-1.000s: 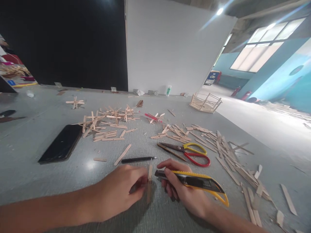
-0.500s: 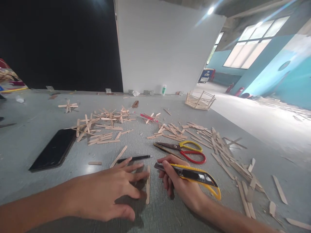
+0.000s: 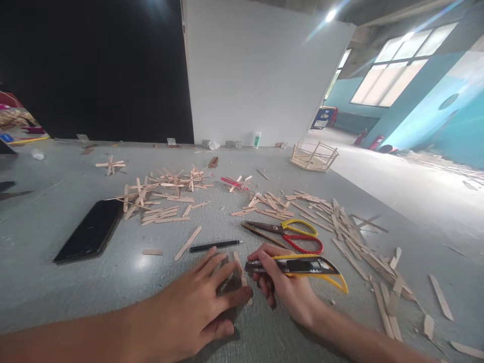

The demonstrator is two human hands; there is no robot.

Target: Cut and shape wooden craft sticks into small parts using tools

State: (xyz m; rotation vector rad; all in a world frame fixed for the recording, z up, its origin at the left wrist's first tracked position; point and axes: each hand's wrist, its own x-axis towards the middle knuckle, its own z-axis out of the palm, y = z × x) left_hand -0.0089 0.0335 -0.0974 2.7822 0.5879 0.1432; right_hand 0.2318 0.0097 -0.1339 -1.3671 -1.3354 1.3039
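Observation:
My right hand [image 3: 283,282] is wrapped round a yellow and black utility knife [image 3: 302,265], its tip pointing left. Just left of that tip, a wooden craft stick [image 3: 239,268] lies flat on the grey table, tilted slightly. My left hand [image 3: 204,297] has its fingers spread, with the index finger reaching over the stick's lower part and covering some of it. A black pen [image 3: 215,246] lies beyond the left fingertips. Scissors [image 3: 287,229] with one yellow and one red handle rest behind the right hand, beside a thin brown stick [image 3: 262,234].
A black phone [image 3: 91,229] lies at left. Piles of craft sticks [image 3: 166,196] spread across the middle, with more sticks [image 3: 355,237] at right. A stick-built frame [image 3: 314,156] and a glue bottle [image 3: 257,140] stand by the white panel [image 3: 257,70].
My left hand has shifted right and its index finger now crosses the craft stick. The stick has turned from nearly upright in view to slanting. The knife has rotated slightly, staying in my right hand.

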